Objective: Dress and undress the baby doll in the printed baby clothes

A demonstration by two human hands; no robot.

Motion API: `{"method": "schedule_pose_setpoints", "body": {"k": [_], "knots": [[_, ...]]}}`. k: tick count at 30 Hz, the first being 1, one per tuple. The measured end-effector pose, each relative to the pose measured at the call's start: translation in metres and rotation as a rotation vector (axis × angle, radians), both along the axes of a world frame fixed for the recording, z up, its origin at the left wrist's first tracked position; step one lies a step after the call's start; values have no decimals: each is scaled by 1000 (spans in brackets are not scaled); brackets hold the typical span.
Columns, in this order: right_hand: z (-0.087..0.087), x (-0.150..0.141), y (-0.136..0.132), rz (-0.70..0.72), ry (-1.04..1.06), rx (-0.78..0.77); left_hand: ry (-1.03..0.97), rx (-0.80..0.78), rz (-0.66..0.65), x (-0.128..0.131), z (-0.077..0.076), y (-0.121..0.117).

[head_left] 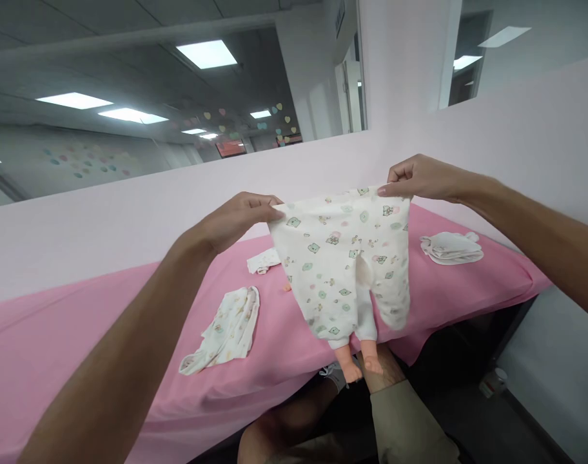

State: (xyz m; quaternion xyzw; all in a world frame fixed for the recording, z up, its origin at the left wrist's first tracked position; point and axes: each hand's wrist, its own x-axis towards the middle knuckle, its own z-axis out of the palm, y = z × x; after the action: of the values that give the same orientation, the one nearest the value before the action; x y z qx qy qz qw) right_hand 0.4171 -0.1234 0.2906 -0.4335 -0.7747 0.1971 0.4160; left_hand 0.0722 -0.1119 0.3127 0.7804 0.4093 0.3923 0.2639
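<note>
My left hand (pixel 245 219) pinches one top corner of a pair of baby pants (pixel 333 251), cream with small green and pink prints. At the other end of the waistband, my right hand (pixel 414 177) grips the fabric between thumb and fingers. The pants hang spread out between both hands. Behind them is a baby doll (pixel 349 367), of which the feet and white-clad lower legs show below the cloth; the rest is hidden. A folded printed baby garment (pixel 224 332) lies left of the pants, and a smaller white piece of cloth (pixel 264 261) lies behind it.
A pink cloth (pixel 144 296) covers the table. On its right rests a folded white baby garment (pixel 451 248). A pale wall with a window (pixel 153 84) stands behind. My legs (pixel 294 419) are below the front edge, and a small container (pixel 493 382) sits on the floor.
</note>
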Motion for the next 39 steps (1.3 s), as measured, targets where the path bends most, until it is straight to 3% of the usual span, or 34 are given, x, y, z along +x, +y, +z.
{"method": "schedule_pose_setpoints", "body": {"k": [3, 8, 11, 16, 22, 29, 34, 36, 39], "knots": [[-5, -9, 1, -90, 11, 83, 43, -53, 3, 5, 1, -1], [-8, -51, -1, -164, 191, 149, -195, -84, 54, 33, 2, -3], [-5, -77, -14, -24, 309, 75, -301, -45, 57, 51, 1, -17], [1, -106, -50, 155, 394, 11, -216, 61, -62, 71, -9, -50], [-4, -106, -66, 157, 389, -38, -167, 52, -141, 72, -21, -63], [-20, -99, -57, 229, 271, -79, -232, -89, -181, 72, -21, -62], [-28, -98, -47, 180, 277, -95, -162, -76, -206, 74, -23, -66], [-29, -95, -44, 164, 307, -112, -106, -25, -175, 71, -24, -66], [-27, -93, -40, 150, 421, -112, -127, 109, -23, 64, -33, -60]]}}
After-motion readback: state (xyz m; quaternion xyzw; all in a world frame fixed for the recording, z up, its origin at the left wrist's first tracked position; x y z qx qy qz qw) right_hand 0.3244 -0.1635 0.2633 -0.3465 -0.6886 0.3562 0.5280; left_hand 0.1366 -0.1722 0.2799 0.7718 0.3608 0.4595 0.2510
